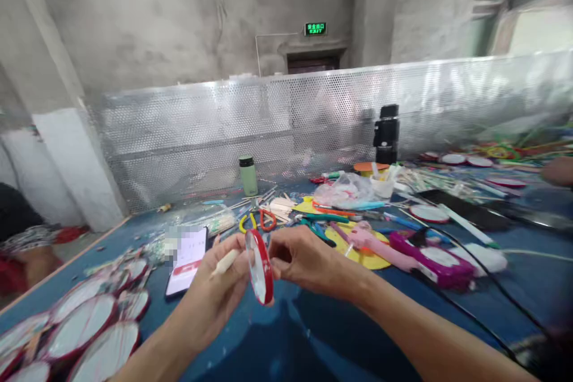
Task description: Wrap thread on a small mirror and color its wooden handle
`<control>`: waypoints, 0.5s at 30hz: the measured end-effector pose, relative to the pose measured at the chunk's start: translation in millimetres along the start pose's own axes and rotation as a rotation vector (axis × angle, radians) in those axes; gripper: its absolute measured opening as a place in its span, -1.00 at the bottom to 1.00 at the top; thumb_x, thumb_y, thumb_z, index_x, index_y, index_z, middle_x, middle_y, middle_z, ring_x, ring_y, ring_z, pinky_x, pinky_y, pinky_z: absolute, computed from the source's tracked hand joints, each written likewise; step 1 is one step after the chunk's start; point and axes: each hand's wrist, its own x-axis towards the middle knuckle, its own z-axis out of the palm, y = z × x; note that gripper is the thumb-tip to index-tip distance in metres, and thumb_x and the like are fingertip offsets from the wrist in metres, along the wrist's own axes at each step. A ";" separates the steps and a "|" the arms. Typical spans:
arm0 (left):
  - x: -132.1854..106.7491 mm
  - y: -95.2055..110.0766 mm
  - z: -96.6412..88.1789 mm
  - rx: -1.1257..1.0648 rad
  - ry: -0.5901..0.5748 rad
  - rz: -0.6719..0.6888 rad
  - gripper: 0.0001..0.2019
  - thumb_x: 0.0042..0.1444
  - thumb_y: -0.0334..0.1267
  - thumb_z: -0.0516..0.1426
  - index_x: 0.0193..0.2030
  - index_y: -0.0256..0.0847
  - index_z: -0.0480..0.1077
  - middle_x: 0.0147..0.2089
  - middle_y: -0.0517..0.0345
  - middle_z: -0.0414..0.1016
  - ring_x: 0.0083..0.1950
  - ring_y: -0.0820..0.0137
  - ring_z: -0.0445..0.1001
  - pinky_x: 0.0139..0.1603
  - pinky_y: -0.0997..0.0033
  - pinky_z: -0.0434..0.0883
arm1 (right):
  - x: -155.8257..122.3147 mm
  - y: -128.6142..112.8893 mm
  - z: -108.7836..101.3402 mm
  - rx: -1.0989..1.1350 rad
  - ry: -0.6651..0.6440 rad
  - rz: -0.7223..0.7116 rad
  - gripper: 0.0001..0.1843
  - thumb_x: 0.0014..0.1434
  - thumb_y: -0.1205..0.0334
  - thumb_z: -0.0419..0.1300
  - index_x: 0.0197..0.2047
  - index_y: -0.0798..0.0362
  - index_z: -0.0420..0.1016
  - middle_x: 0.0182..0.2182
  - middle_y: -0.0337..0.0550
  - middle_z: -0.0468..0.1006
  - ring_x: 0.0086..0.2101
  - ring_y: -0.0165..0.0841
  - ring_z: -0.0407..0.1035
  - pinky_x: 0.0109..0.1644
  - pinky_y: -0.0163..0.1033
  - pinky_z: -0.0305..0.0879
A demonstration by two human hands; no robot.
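Observation:
My left hand (224, 277) is closed around a small round disc (258, 268) with a red rim and a pale, shiny face, possibly a toy drum. The disc stands on edge, tilted, above the blue table. A short cream-coloured stick (226, 262) pokes out between the fingers of the same hand. Close against the rim on the other side, my right hand (304, 256) has its fingers curled and pinched together. Whatever sits between those fingertips is too small or hidden to make out.
More red-rimmed discs (83, 325) lie heaped at the left, near a phone (188, 262). Pliers (268, 220), a pink glue gun (376, 245), a purple box (432, 259) and black cables cover the right side. Behind stand a green bottle (248, 176) and a perforated metal screen (201, 131). Another person's hand (558, 172) shows far right.

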 end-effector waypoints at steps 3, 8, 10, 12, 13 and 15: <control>0.4 -2.9 -3.4 -0.002 -0.030 -0.022 -0.65 0.01 -0.03 0.36 -0.27 -0.23 0.39 -0.37 0.04 0.67 -0.53 0.40 0.56 -0.50 0.52 0.44 | 5.9 5.9 -4.2 0.083 0.108 0.146 -0.86 -0.11 0.52 0.13 -0.58 0.11 0.36 -0.66 -0.39 0.28 -0.57 -0.55 0.12 -0.48 -0.39 -0.01; 0.2 -2.2 -2.6 0.023 -0.033 -0.021 -0.71 0.06 -0.10 0.34 -0.29 -0.23 0.38 -0.37 0.04 0.66 -0.54 0.39 0.56 -0.51 0.48 0.46 | 8.7 7.2 -6.2 0.342 -0.058 0.230 -0.87 -0.02 0.31 0.11 -0.49 0.11 0.48 -0.64 -0.28 0.41 -0.60 -0.49 0.26 -0.52 -0.38 0.17; 0.1 -0.5 -0.6 0.025 -0.051 -0.009 -0.73 0.08 -0.11 0.32 -0.30 -0.24 0.39 -0.37 0.04 0.66 -0.54 0.39 0.56 -0.51 0.48 0.46 | 7.1 6.7 -4.5 0.618 -0.136 0.208 -0.89 -0.12 0.31 0.14 -0.51 0.13 0.49 -0.60 -0.24 0.45 -0.57 -0.49 0.30 -0.47 -0.38 0.24; -0.1 1.3 1.5 0.011 -0.079 0.005 -0.73 0.08 -0.10 0.32 -0.32 -0.25 0.41 -0.38 0.06 0.65 -0.54 0.40 0.57 -0.53 0.52 0.44 | 5.0 6.7 -1.8 0.908 -0.237 0.182 -0.90 -0.19 0.35 0.14 -0.54 0.15 0.47 -0.59 -0.22 0.46 -0.55 -0.49 0.33 -0.44 -0.38 0.27; -0.2 2.0 2.4 0.001 -0.092 0.009 -0.73 0.08 -0.10 0.32 -0.33 -0.25 0.41 -0.38 0.07 0.65 -0.55 0.41 0.57 -0.55 0.55 0.42 | 4.1 6.9 -0.2 1.012 -0.287 0.171 -0.90 -0.21 0.36 0.13 -0.56 0.16 0.46 -0.59 -0.21 0.47 -0.56 -0.48 0.34 -0.46 -0.39 0.28; -0.9 3.0 3.8 -0.025 -0.107 0.015 -0.72 0.06 -0.08 0.34 -0.34 -0.25 0.42 -0.40 0.10 0.64 -0.57 0.43 0.57 -0.59 0.60 0.38 | 2.8 7.5 2.7 1.154 -0.365 0.147 -0.90 -0.21 0.37 0.13 -0.55 0.18 0.47 -0.60 -0.18 0.48 -0.61 -0.50 0.31 -0.56 -0.42 0.21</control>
